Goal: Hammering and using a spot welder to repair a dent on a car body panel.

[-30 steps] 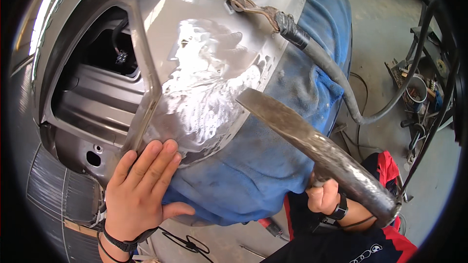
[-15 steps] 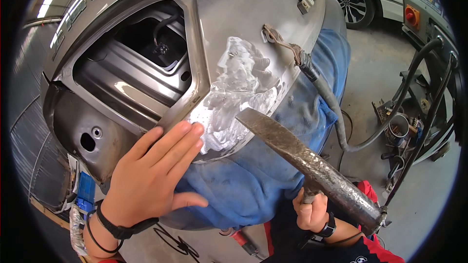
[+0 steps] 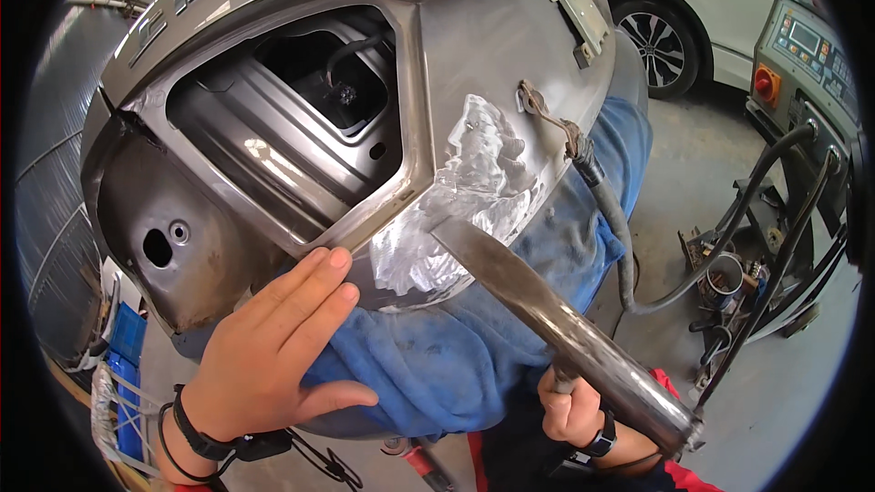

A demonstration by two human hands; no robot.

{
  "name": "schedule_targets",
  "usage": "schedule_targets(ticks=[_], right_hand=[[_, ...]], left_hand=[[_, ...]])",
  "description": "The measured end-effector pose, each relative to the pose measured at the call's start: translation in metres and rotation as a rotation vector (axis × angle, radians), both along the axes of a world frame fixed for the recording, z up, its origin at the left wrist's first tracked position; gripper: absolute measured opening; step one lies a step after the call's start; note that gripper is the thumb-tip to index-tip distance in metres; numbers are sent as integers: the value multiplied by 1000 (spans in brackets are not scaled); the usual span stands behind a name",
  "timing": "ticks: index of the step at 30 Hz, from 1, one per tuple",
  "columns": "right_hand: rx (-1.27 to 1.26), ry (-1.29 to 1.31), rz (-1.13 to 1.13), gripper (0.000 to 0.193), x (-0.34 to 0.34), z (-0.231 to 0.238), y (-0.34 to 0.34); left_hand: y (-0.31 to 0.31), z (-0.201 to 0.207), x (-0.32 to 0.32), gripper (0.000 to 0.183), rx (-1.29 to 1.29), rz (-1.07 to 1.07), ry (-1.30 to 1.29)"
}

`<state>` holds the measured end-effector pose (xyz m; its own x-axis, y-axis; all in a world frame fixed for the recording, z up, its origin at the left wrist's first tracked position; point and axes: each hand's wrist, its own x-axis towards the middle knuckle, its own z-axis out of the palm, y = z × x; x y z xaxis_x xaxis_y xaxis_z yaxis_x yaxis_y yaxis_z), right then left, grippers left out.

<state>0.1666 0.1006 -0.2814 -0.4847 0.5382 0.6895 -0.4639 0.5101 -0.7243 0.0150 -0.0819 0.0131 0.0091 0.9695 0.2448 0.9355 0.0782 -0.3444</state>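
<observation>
My right hand (image 3: 570, 405) is closed around the handle of a hammer with a long, worn metal head (image 3: 547, 301). The head's flattened wedge end lies over a shiny ground-down patch (image 3: 415, 251) on a car's grey rear corner panel (image 3: 456, 55); whether it touches cannot be told. My left hand (image 3: 264, 346) is open, palm down, fingers stretched out and thumb apart. Its fingertips are at the panel's lower edge, just left of the patch. A blue cloth (image 3: 410, 355) drapes below the panel, under the hammer and beside my left thumb.
A cable clamp (image 3: 538, 100) grips the panel's right edge, its thick grey cable (image 3: 620, 228) running to a machine with a control panel (image 3: 807, 50). A bin of tools (image 3: 725, 273) stands below it. A white car (image 3: 720, 18) is parked behind. A red-and-black power tool (image 3: 424, 469) lies below.
The view has shifted, so the car sits further right. Against the panel, my left fingers have drawn left off the patch's edge, and the hammer's wedge end has moved left across the patch.
</observation>
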Motion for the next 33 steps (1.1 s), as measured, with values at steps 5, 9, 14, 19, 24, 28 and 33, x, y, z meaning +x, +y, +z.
schedule_targets(ticks=[5,9,14,19,24,28,33], right_hand=[[65,-45,-49,39,2,-10,9],[189,-170,-76,41,11,-17,19],[72,-112,-74,51,16,49,1],[90,-132,-34,53,16,45,1],[243,-32,-129,46,-4,27,-2],[-11,-9,-68,43,-4,19,-11],[9,30,-88,46,-12,18,-11]], left_hand=[[2,1,0,75,37,-11,20],[10,4,-1,72,45,-32,8],[24,6,-7,77,43,-76,-58],[28,-1,-8,73,40,-105,-29],[0,-13,5,66,-134,100,395],[-8,-16,5,60,-186,121,465],[4,-14,7,65,-153,115,407]])
